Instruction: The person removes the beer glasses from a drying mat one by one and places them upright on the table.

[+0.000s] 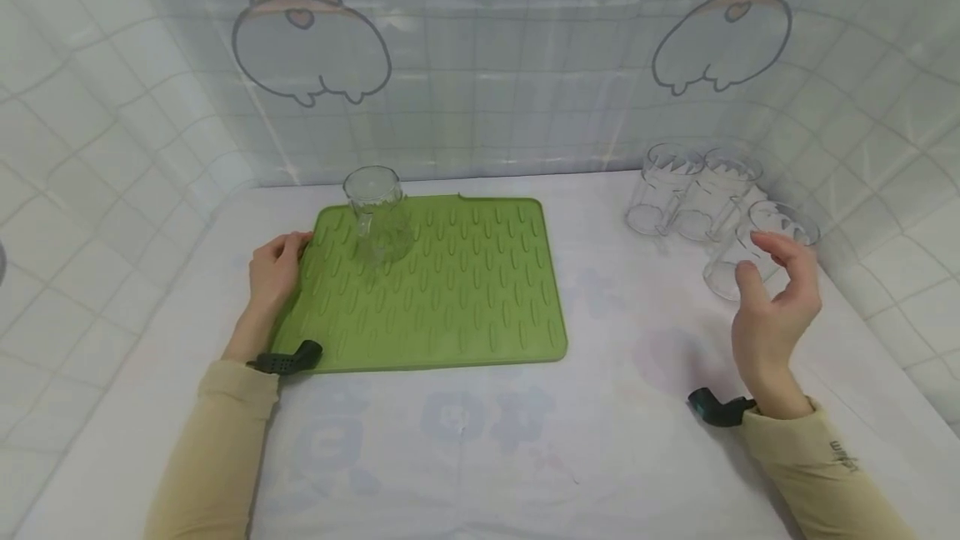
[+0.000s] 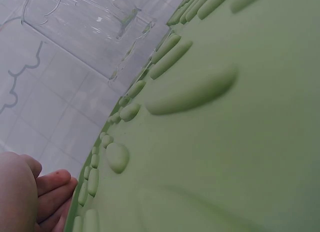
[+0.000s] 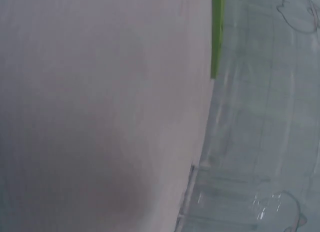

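A clear glass mug point(image 1: 388, 227) stands on the back left of a green ridged mat point(image 1: 465, 290), its handle facing left. My left hand point(image 1: 275, 269) rests at the mat's left edge; in the left wrist view its fingers point(image 2: 54, 192) lie along that edge. On the right, my right hand point(image 1: 780, 315) is raised with thumb and fingers apart in a C shape, holding nothing. Its fingertips overlap the nearest glass point(image 1: 737, 250) in the head view. Behind that one stand two more clear glass mugs, a left one point(image 1: 660, 190) and a right one point(image 1: 708, 198).
White cloth printed with pale figures covers the table point(image 1: 465, 457). A tiled-pattern curtain point(image 1: 510, 65) with cartoon animals hangs along the back, and similar sheeting rises at both sides. Black wrist cameras sit at the left cuff point(image 1: 288, 358) and right cuff point(image 1: 716, 408).
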Available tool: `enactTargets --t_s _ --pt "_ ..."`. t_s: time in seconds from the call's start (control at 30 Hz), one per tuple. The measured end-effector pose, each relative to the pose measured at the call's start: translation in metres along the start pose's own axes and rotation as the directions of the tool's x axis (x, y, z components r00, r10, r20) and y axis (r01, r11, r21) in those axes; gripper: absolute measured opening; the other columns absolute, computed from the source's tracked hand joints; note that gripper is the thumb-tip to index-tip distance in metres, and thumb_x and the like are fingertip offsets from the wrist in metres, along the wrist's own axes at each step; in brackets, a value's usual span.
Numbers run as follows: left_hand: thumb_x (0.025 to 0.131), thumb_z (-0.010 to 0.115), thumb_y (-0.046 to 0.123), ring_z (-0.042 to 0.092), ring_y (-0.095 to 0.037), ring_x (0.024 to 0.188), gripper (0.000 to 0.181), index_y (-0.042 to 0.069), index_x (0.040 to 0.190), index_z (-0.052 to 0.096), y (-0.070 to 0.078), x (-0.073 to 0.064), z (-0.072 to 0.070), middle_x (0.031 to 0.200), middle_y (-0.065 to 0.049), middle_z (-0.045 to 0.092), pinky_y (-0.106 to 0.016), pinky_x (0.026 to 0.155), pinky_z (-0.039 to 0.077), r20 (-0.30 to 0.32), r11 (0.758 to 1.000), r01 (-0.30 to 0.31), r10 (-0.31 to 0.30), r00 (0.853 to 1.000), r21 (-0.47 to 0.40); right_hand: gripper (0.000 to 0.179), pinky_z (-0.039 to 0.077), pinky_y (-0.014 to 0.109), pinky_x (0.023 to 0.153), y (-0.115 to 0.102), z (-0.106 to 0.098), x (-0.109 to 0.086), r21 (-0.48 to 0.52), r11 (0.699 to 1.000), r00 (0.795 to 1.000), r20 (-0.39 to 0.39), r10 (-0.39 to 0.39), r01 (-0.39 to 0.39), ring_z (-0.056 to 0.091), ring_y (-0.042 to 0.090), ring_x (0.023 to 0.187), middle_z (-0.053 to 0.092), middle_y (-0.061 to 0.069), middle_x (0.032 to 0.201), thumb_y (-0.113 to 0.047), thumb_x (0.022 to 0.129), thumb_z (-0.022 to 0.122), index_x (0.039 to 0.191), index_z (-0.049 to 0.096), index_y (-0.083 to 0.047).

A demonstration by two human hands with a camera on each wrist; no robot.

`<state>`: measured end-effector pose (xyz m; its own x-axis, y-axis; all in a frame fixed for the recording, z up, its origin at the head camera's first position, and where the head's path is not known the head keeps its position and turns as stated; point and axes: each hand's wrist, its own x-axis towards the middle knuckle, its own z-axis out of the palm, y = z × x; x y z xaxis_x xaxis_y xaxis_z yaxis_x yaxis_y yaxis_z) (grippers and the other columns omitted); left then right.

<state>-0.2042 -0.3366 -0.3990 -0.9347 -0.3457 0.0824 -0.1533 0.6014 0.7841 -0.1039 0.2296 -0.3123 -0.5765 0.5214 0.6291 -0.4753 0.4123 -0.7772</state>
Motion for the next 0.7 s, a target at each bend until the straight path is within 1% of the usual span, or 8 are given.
enactTargets --t_s 0.07,0.13,0.27,0.37,0.5,0.57,0.6,0.7 --pt "0.098 0.030 0.052 0.045 -0.029 0.127 0.057 0.013 0.128 0.059 0.000 0.001 0.000 0.131 -0.010 0.056 -0.043 0.108 0.033 0.004 1.000 -0.003 0.004 1.000 -0.003 0.032 0.033 0.024 0.094 -0.005 0.003 -0.002 -0.026 0.999 0.998 0.065 0.026 -0.024 0.050 0.015 0.110 0.061 0.011 0.112 0.003 0.079 0.052 0.109 0.064 0.006" --pt "0.098 0.029 0.053 0.044 -0.029 0.128 0.058 0.013 0.128 0.059 0.000 0.001 0.000 0.132 -0.010 0.055 -0.044 0.109 0.032 0.006 1.000 -0.008 0.008 1.000 -0.005 0.035 0.030 0.024 0.099 -0.009 0.006 -0.004 -0.062 0.998 0.990 0.135 0.041 -0.033 0.047 0.013 0.116 0.059 0.012 0.117 0.002 0.080 0.054 0.114 0.062 0.005" --pt "0.098 0.028 0.054 0.044 -0.029 0.128 0.059 0.013 0.128 0.058 -0.001 0.002 0.000 0.133 -0.010 0.055 -0.044 0.109 0.032 0.006 1.000 -0.010 0.010 1.000 -0.001 0.039 0.027 0.026 0.105 -0.015 0.012 -0.009 -0.124 0.992 0.966 0.252 0.049 -0.018 0.041 0.013 0.123 0.053 0.015 0.125 0.000 0.080 0.059 0.119 0.058 0.004" --pt "0.098 0.028 0.053 0.044 -0.029 0.128 0.058 0.013 0.128 0.058 -0.002 0.002 0.000 0.132 -0.009 0.055 -0.043 0.110 0.031 0.006 1.000 -0.005 0.005 1.000 0.001 0.042 0.026 0.026 0.105 -0.011 0.017 -0.011 -0.139 0.990 0.951 0.304 0.048 -0.006 0.039 0.014 0.125 0.052 0.014 0.127 0.001 0.079 0.062 0.121 0.058 0.001" --pt "0.098 0.029 0.052 0.044 -0.029 0.128 0.057 0.014 0.127 0.059 -0.002 0.002 0.000 0.132 -0.008 0.056 -0.043 0.110 0.031 0.005 1.000 -0.002 0.002 1.000 0.000 0.044 0.027 0.025 0.104 0.009 0.024 -0.012 -0.135 0.991 0.933 0.358 0.026 0.024 0.040 0.012 0.124 0.053 0.004 0.128 -0.003 0.079 0.066 0.122 0.059 -0.008" --pt "0.098 0.029 0.051 0.045 -0.028 0.128 0.055 0.014 0.126 0.060 -0.002 0.002 0.000 0.131 -0.008 0.057 -0.043 0.109 0.032 0.001 1.000 -0.003 0.003 1.000 -0.001 0.045 0.028 0.024 0.103 0.015 0.029 -0.013 -0.130 0.991 0.924 0.381 0.022 0.030 0.041 0.010 0.123 0.054 0.000 0.127 -0.005 0.079 0.067 0.123 0.060 -0.012" --pt "0.098 0.030 0.050 0.045 -0.028 0.127 0.055 0.014 0.126 0.060 -0.002 0.001 0.000 0.131 -0.008 0.057 -0.042 0.109 0.032 -0.002 1.000 -0.005 0.005 1.000 -0.001 0.044 0.028 0.024 0.103 0.014 0.031 -0.013 -0.119 0.992 0.920 0.391 0.018 0.031 0.041 0.011 0.122 0.055 0.001 0.125 -0.004 0.079 0.067 0.122 0.060 -0.011" --pt "0.099 0.030 0.048 0.046 -0.027 0.127 0.053 0.013 0.126 0.060 -0.003 0.001 0.001 0.130 -0.008 0.058 -0.041 0.109 0.033 -0.012 1.000 -0.009 0.009 1.000 -0.001 0.042 0.029 0.026 0.103 -0.001 0.039 -0.018 -0.095 0.995 0.909 0.415 0.027 0.014 0.043 0.015 0.120 0.056 0.007 0.124 -0.001 0.080 0.065 0.121 0.059 -0.006"
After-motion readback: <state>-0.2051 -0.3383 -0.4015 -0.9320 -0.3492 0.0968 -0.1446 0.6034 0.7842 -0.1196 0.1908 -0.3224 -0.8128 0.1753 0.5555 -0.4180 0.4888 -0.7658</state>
